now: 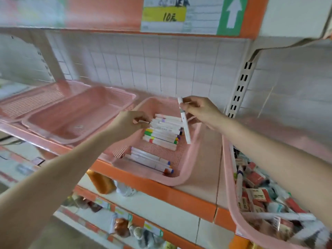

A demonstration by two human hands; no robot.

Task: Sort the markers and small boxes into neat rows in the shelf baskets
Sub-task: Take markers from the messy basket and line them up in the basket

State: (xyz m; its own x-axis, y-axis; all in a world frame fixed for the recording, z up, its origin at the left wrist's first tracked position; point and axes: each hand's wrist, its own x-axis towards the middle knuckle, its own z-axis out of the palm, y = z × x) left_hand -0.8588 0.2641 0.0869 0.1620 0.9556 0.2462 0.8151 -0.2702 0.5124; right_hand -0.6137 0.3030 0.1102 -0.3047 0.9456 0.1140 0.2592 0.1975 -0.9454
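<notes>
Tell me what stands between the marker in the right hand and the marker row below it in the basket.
Nothing visible. The marker, pinched by the right hand, hangs over the row's right end in the basket; the left hand pinches the row's left end, clear of the drop.

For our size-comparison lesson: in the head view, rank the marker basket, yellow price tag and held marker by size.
1. Marker basket.
2. Yellow price tag and held marker: similar length, the tag wider; distances differ, so unsure.

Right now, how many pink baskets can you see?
4: far-left basket, empty basket beside it, marker basket in the middle, box basket at right. More may be out of view.
</notes>
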